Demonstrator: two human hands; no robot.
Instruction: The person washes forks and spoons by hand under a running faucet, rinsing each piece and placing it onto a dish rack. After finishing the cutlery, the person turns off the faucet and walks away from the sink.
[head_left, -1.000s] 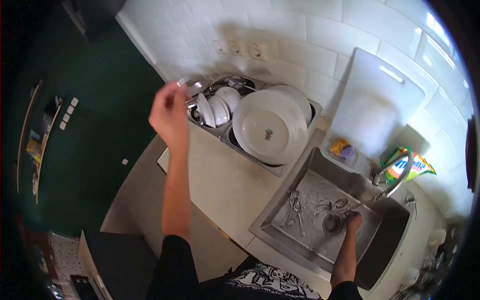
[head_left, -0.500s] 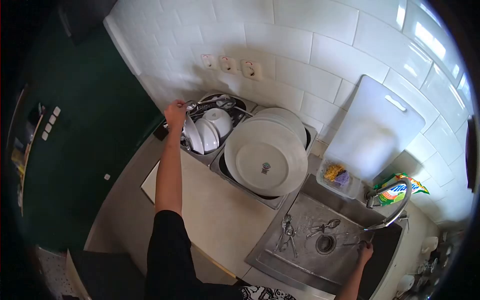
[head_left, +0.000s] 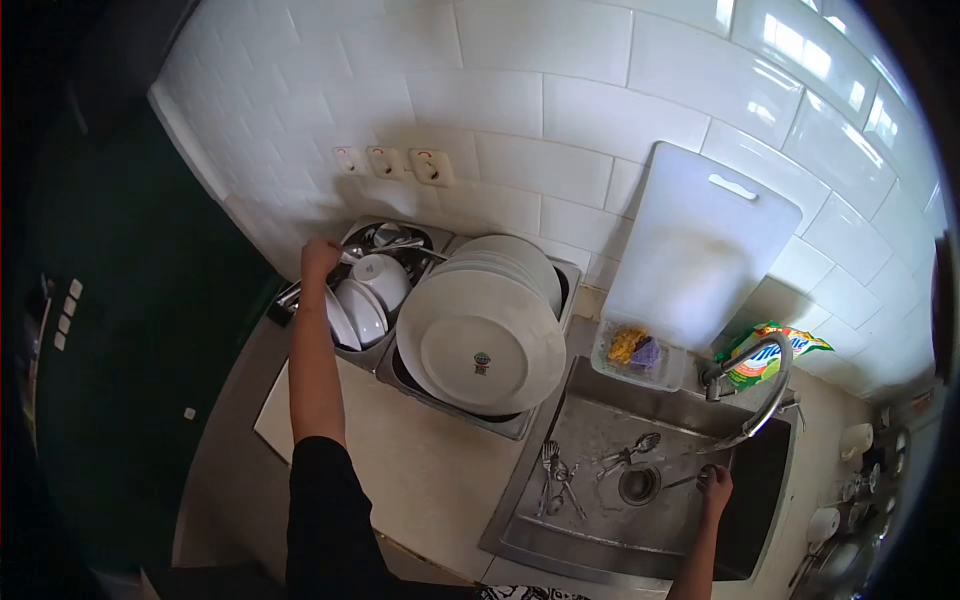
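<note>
Over the far left end of the metal dish holder, my left hand point(head_left: 320, 258) has its fingers closed beside shiny metal utensils point(head_left: 398, 245); what it grips, if anything, is hidden. White bowls point(head_left: 362, 310) stand tilted just below it. My right hand point(head_left: 714, 488) is inside the steel sink point(head_left: 600, 545), under the faucet point(head_left: 770, 405). It pinches a thin metal utensil point(head_left: 682, 482) that points left toward the drain point(head_left: 640, 485); its kind does not show. Forks and spoons point(head_left: 560, 485) lie on the sink floor, with more spoons point(head_left: 630, 455) above the drain.
Large white plates point(head_left: 482, 350) lean in the holder between my arms. A clear tub point(head_left: 640, 355) with yellow and purple scrubbers sits behind the sink, near a green soap pouch point(head_left: 765, 355). A white cutting board point(head_left: 700, 240) leans on the tiled wall. Glassware point(head_left: 860, 480) stands far right.
The view has shifted, so the counter items sit further left. My right hand has risen slightly toward the faucet with its utensil. The water stream seen earlier no longer shows clearly.
</note>
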